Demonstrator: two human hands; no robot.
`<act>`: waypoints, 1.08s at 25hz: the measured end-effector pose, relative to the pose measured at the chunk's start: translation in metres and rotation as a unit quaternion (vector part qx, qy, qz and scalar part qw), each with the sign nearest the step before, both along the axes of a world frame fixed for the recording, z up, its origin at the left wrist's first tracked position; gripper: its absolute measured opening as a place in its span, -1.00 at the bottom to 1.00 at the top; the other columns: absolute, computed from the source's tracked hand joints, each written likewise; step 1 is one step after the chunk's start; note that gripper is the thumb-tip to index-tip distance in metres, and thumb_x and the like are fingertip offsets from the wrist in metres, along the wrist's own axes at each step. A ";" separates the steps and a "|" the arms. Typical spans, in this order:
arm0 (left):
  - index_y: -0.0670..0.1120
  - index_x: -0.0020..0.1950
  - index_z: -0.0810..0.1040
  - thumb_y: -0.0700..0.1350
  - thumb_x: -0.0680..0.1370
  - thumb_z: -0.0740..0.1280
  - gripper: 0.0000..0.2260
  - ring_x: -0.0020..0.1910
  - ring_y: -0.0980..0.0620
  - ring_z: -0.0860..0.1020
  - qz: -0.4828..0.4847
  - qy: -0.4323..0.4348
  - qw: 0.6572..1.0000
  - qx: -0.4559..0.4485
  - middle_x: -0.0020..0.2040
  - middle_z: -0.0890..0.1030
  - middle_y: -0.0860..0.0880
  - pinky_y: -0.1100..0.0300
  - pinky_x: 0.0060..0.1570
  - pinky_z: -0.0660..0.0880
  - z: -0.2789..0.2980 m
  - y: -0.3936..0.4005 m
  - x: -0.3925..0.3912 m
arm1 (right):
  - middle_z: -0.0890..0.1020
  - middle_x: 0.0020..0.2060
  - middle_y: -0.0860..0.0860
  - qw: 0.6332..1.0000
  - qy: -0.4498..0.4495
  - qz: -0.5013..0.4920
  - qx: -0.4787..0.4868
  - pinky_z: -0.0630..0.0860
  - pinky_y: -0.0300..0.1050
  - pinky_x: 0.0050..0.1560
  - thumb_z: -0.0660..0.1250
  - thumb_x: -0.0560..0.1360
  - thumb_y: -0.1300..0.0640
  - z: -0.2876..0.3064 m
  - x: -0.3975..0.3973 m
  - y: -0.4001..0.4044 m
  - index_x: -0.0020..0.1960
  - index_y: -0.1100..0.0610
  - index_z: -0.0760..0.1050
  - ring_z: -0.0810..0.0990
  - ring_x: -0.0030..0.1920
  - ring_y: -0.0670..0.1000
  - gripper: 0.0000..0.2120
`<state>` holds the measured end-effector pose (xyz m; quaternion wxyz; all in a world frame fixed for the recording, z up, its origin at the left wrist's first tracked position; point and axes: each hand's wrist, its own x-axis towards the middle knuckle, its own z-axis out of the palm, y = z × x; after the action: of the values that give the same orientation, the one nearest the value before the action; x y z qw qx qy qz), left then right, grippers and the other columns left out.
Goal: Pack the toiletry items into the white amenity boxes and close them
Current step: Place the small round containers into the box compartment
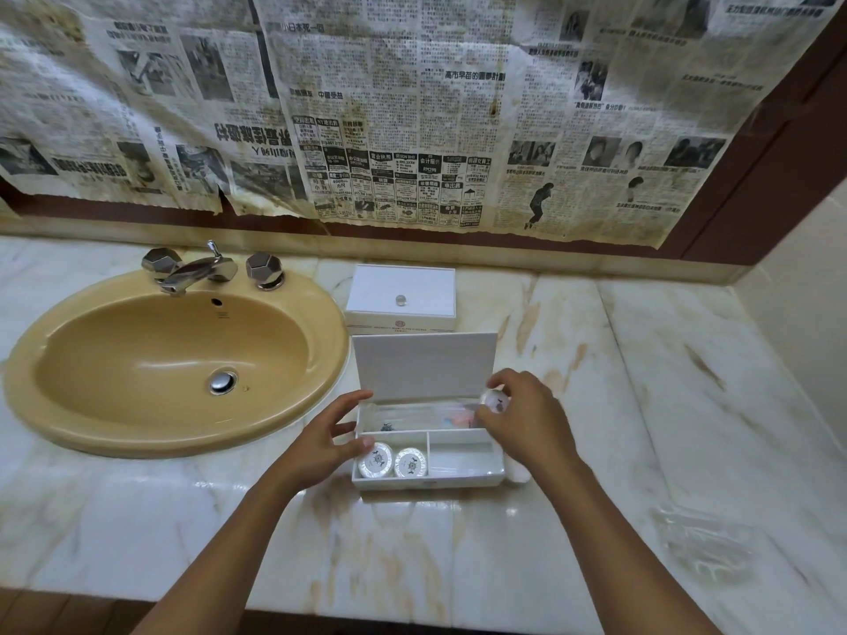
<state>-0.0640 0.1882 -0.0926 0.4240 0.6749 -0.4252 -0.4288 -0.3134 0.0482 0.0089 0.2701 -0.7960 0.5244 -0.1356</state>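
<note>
Now: two hands at the open box

Here a white box (428, 469) sits on the marble counter (596, 405), just right of the sink (174, 364). Its lid (424, 366) stands up at the back.

The box has three parts. A long part runs along the back. It holds a clear wrapped thing with a bit of pink and blue in it (453, 417); it is too blurry to name. The front left part holds two round soaps (393, 461) side by side, both in white wrap with a dark mark on top. What the front right part holds is not clear.

The left hand (327, 444) is at the left end of the box. Its fingers are spread and a little bent, and its thumb touches the box edge by the nearest soap. It holds nothing.

The right hand (527, 419) is over the right end of the box. Its fingers pinch a small round white thing (495, 400) above the back part.

A second box (401, 295) sits behind the first one, near the wall. It is closed, with a small clear knob (401, 300) on its lid.

Old newspaper (412, 107) covers the wall above the counter. A shiny tap (197, 270) sits at the back of the sink. A clear wrapper (701, 547) lies on the counter to the far right.
</note>
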 end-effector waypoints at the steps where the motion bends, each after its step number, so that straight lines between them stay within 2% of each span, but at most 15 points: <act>1: 0.32 0.34 0.42 -0.08 0.48 0.49 -0.48 0.41 0.13 0.38 0.001 0.002 1.000 0.001 0.46 0.37 0.20 0.30 0.23 0.42 0.000 0.000 0.000 | 0.54 0.06 -0.04 1.000 -0.007 0.025 -0.007 0.44 -0.15 -0.04 0.40 0.40 0.00 0.004 0.008 0.009 0.14 -0.01 0.50 0.56 0.03 0.03 -0.68; 4: 0.36 0.31 0.43 -0.08 0.49 0.49 -0.49 0.39 0.16 0.38 0.005 0.004 1.000 0.001 0.46 0.38 0.20 0.34 0.20 0.43 0.001 0.001 -0.002 | 0.55 0.10 -0.04 0.993 0.017 0.117 -0.026 0.43 -0.13 0.04 0.34 0.41 0.00 0.001 0.033 0.038 0.18 -0.02 0.48 0.52 0.12 0.03 -0.66; 7: 0.38 0.29 0.43 -0.11 0.50 0.48 -0.49 0.31 0.35 0.42 0.005 0.004 1.000 -0.002 0.45 0.39 0.17 0.40 0.16 0.46 0.004 0.002 -0.004 | 0.57 0.13 0.00 0.979 0.067 0.190 -0.039 0.39 -0.06 0.10 0.31 0.44 0.03 -0.012 0.051 0.057 0.22 0.04 0.47 0.46 0.18 0.07 -0.65; 10: 0.37 0.32 0.41 -0.11 0.51 0.46 -0.48 0.22 0.49 0.43 0.003 0.006 1.000 0.000 0.44 0.39 0.16 0.44 0.13 0.47 0.005 0.003 -0.005 | 0.59 0.09 0.05 0.963 0.124 0.231 -0.064 0.36 -0.03 0.11 0.30 0.47 0.05 -0.023 0.058 0.063 0.20 0.07 0.48 0.45 0.16 0.10 -0.69; 14: 0.38 0.32 0.40 -0.10 0.52 0.46 -0.49 0.25 0.49 0.40 0.004 -0.003 1.000 0.002 0.45 0.39 0.18 0.40 0.18 0.44 0.006 0.004 -0.005 | 0.61 0.06 0.05 0.962 0.126 0.232 -0.070 0.34 -0.03 0.12 0.29 0.49 0.07 -0.030 0.058 0.063 0.15 0.08 0.52 0.45 0.13 0.09 -0.75; 18: 0.39 0.31 0.41 -0.09 0.52 0.45 -0.50 0.39 0.23 0.38 0.004 -0.006 1.000 0.001 0.45 0.39 0.20 0.25 0.29 0.41 0.007 0.004 -0.005 | 0.63 0.03 0.03 0.963 0.115 0.236 -0.065 0.31 -0.04 0.11 0.31 0.51 0.08 -0.031 0.055 0.058 0.13 0.06 0.57 0.44 0.14 0.08 -0.79; 20: 0.38 0.31 0.41 -0.08 0.51 0.46 -0.50 0.40 0.20 0.37 0.003 -0.006 1.000 0.001 0.45 0.38 0.19 0.21 0.30 0.41 0.007 0.004 -0.005 | 0.62 0.04 0.02 0.963 0.119 0.235 -0.065 0.29 -0.04 0.11 0.30 0.52 0.12 -0.031 0.052 0.055 0.13 0.05 0.56 0.44 0.14 0.07 -0.80; 24: 0.38 0.32 0.41 0.01 0.47 0.46 -0.50 0.38 0.24 0.38 0.003 -0.008 1.000 0.004 0.45 0.38 0.19 0.20 0.31 0.41 0.009 0.004 -0.005 | 0.63 0.03 0.02 0.966 0.122 0.222 -0.043 0.38 -0.11 0.02 0.26 0.51 0.20 -0.029 0.050 0.053 0.07 0.07 0.59 0.53 0.08 0.09 -0.80; 27: 0.37 0.32 0.41 -0.06 0.51 0.46 -0.50 0.31 0.39 0.38 0.001 -0.010 1.000 0.008 0.45 0.38 0.19 0.31 0.25 0.42 0.009 0.004 -0.006 | 0.64 -0.01 0.07 0.967 0.130 0.220 -0.019 0.39 -0.11 -0.11 0.24 0.48 0.18 -0.029 0.051 0.060 0.02 0.04 0.60 0.55 -0.02 0.14 -0.79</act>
<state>-0.0698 0.1923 -0.0833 0.4148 0.6831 -0.4252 -0.4249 -0.2627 0.1078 -0.0202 0.2079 -0.9077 0.3639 0.0215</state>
